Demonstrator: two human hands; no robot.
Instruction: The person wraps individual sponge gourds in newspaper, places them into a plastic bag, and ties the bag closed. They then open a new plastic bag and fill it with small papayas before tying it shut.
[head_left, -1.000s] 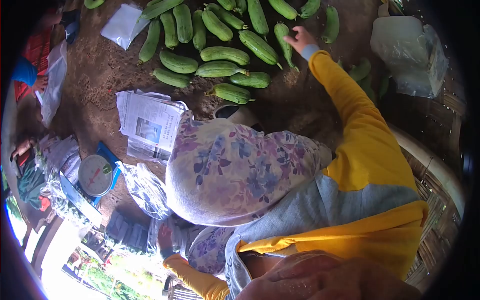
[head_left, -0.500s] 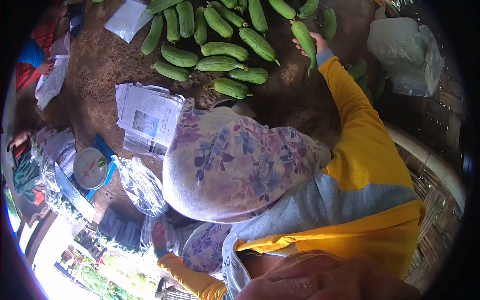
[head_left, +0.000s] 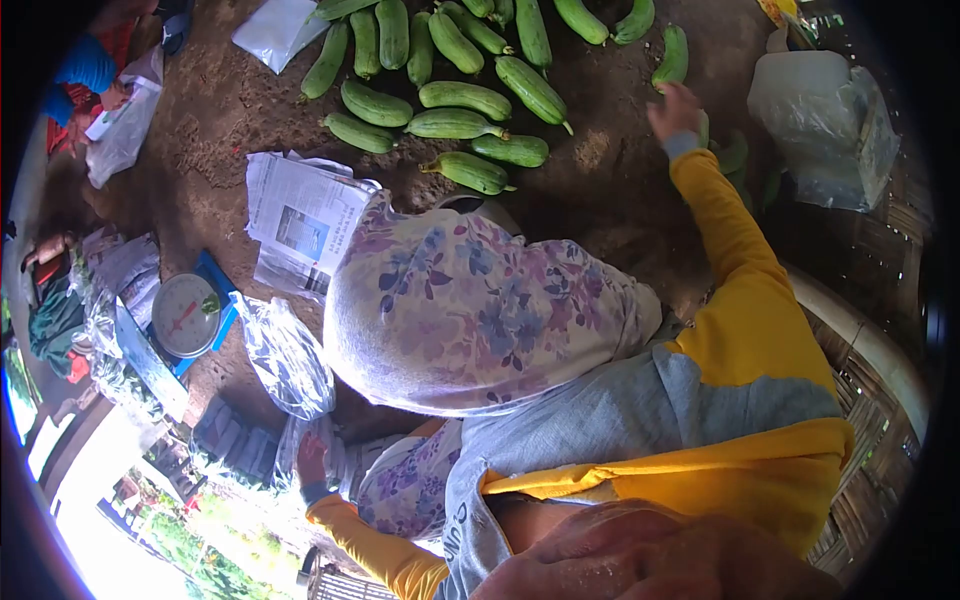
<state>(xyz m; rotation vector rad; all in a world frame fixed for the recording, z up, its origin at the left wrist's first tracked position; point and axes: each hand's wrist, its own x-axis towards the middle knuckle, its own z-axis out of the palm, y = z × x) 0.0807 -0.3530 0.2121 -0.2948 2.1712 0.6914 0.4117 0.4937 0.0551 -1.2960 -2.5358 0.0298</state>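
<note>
My right hand (head_left: 675, 112) reaches forward with its fingers loosely apart, its fingertips right at the lower end of a green cucumber (head_left: 674, 56). Another cucumber (head_left: 703, 130) shows partly behind that hand and wrist. Farther right, more cucumbers (head_left: 733, 152) lie in shadow. My left hand (head_left: 312, 456) is low on the left with its fingers stretched out, over clear plastic (head_left: 286, 450) beside my floral-clad leg. Many large cucumbers (head_left: 465, 98) are spread on the dirt ground in front of me.
Newspaper sheets (head_left: 305, 228) lie by my knee, near a clear plastic bag (head_left: 285, 355). A dial scale (head_left: 187, 315) stands left. A white container wrapped in plastic (head_left: 815, 125) is at the right. Another person's blue sleeve (head_left: 85, 65) and a white bag (head_left: 128, 125) are at upper left.
My right hand has moved right and let go of the cucumber it held, and now is at another one. My left hand has stayed near the plastic. The view has shifted slightly.
</note>
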